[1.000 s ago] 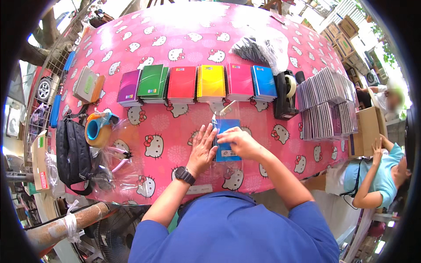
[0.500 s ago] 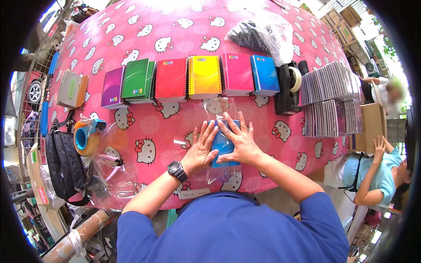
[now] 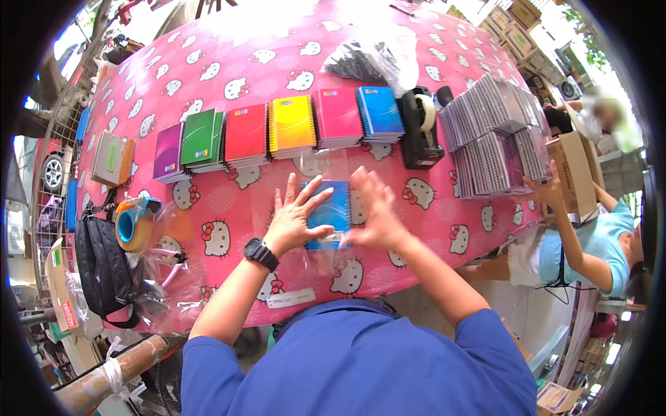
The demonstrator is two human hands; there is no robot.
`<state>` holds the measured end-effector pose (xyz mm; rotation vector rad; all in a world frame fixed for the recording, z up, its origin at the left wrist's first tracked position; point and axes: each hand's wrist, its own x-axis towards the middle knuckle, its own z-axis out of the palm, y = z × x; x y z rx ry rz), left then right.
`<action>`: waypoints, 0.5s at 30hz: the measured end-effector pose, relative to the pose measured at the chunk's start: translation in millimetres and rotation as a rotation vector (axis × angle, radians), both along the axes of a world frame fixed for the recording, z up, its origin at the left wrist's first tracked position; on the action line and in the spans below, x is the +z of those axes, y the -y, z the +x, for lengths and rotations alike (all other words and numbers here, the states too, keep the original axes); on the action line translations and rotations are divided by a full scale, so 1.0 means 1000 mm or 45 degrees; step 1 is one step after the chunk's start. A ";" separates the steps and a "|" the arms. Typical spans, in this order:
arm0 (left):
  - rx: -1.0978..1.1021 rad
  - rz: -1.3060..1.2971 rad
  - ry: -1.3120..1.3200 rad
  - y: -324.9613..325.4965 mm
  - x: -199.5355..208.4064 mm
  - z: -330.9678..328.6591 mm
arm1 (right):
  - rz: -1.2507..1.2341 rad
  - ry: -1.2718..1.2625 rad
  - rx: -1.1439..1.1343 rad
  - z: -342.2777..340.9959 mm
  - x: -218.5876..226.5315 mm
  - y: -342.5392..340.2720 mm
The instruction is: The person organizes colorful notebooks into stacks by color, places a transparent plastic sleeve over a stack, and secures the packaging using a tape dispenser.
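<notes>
Shifted to the right edge of the notebook [image 3: 339,202], the right hand [image 3: 379,216] has spread, empty fingers, and the left hand [image 3: 295,218] splays over it, grasping nothing, while it lies on the surface [image 3: 239,200], clear film [image 3: 336,161] beyond it seemingly not yet folded.

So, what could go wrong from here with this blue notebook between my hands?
The clear plastic around the blue notebook might crease or slip, since your left hand overlaps the notebook and your right hand is blurred at its side.

Also, the co-worker's hand is close to the plastic-wrapped notebook stacks near the table's right edge; a bump could perhaps shift them.
</notes>
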<state>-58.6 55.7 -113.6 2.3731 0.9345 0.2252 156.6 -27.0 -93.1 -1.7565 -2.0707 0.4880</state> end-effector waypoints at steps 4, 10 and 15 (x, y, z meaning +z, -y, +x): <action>0.002 -0.002 0.012 0.000 -0.002 0.001 | 0.748 -0.038 -1.069 0.136 0.001 -0.040; -0.021 -0.008 -0.002 -0.001 -0.003 0.009 | 0.294 -1.079 -0.980 0.183 -0.012 -0.061; 0.021 -0.011 -0.017 -0.001 -0.009 -0.001 | 0.673 -1.135 -0.874 0.142 -0.011 -0.024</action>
